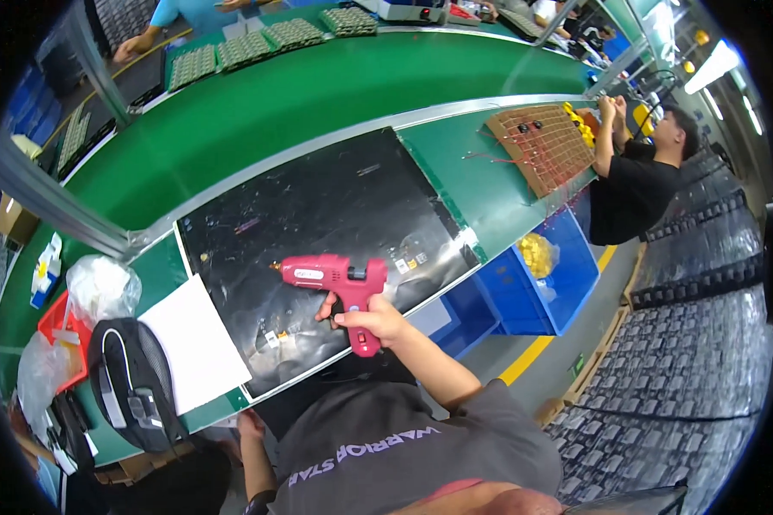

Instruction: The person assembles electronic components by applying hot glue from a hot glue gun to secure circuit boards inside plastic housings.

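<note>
Grey fabric shirt (pixel 481 451) faces scuffed black mat (pixel 309 197). Right hand (pixel 376 321) encloses pistol-shaped red glue gun (pixel 352 287) above mat; left hand (pixel 249 424): grip unclear.

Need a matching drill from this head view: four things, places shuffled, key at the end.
1. Pinkish-red plastic glue gun
2. White rectangular sheet
3. Black mesh-sided bag
4. Blue plastic bin containing yellow contents

A. Overlapping the left edge of the black rectangular mat
B. Beyond the mat's right side, beside the green bench
C. In the right hand
D. Just left of the sheet

Pairs: 1-C, 2-A, 3-D, 4-B
</note>
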`<action>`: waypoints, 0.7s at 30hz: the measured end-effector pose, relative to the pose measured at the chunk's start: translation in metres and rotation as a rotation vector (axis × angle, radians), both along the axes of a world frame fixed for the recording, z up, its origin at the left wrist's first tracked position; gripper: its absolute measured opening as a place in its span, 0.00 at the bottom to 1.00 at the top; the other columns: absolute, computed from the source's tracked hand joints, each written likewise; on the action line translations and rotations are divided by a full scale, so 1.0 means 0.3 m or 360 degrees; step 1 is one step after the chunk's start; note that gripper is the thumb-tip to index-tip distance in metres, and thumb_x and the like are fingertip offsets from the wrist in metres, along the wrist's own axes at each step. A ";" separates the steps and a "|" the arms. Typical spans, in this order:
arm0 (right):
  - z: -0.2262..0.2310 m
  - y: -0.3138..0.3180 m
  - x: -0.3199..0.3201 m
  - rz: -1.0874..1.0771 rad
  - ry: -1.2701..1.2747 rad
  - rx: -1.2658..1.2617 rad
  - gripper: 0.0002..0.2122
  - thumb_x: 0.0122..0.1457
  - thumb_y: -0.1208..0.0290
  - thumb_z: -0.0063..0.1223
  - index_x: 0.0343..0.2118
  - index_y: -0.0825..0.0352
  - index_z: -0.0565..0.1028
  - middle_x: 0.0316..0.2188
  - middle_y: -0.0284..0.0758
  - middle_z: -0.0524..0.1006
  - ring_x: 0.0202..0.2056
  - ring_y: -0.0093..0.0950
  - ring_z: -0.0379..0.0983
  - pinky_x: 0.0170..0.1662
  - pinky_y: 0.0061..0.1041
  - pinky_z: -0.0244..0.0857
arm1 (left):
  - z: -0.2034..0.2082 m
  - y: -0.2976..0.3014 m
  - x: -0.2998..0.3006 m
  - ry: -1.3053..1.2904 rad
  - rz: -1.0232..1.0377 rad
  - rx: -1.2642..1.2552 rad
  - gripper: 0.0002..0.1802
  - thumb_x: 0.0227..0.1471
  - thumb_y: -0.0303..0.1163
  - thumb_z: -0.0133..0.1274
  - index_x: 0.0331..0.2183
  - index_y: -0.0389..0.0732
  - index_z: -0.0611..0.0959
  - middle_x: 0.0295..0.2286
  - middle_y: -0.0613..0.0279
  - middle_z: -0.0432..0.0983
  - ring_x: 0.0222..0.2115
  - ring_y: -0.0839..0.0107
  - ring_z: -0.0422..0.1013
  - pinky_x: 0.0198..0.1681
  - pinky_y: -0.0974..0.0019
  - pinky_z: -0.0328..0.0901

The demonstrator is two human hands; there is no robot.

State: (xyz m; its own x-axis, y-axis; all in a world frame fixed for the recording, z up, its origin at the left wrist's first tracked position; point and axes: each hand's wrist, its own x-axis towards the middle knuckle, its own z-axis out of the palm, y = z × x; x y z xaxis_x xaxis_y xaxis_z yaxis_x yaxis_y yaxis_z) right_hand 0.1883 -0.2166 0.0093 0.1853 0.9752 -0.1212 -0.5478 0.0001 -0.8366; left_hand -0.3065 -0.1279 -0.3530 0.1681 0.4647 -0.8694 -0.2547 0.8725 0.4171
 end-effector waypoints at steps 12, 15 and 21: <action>0.006 -0.025 0.010 -0.0065 0.0013 -0.0032 0.15 0.50 0.79 0.56 0.41 0.66 0.70 0.37 0.37 0.76 0.42 0.25 0.72 0.43 0.24 0.64 | 0.133 -0.053 0.184 0.0001 -0.0558 0.0064 0.19 0.55 0.43 0.47 0.42 0.40 0.78 0.39 0.56 0.78 0.38 0.59 0.76 0.42 0.56 0.72; -0.001 -0.006 0.009 -0.0036 0.0020 -0.0043 0.14 0.50 0.79 0.56 0.41 0.66 0.70 0.37 0.37 0.76 0.43 0.26 0.72 0.43 0.23 0.64 | 0.139 -0.029 0.193 -0.0158 -0.0375 -0.0140 0.26 0.57 0.48 0.44 0.48 0.39 0.75 0.43 0.56 0.76 0.42 0.59 0.74 0.47 0.56 0.69; -0.003 -0.017 0.008 -0.0058 0.0021 -0.0059 0.14 0.50 0.80 0.55 0.41 0.66 0.71 0.37 0.37 0.76 0.43 0.26 0.72 0.43 0.24 0.64 | 0.254 -0.033 0.257 -0.0172 -0.0179 0.0100 0.32 0.57 0.56 0.36 0.48 0.39 0.75 0.44 0.56 0.74 0.46 0.56 0.70 0.52 0.54 0.63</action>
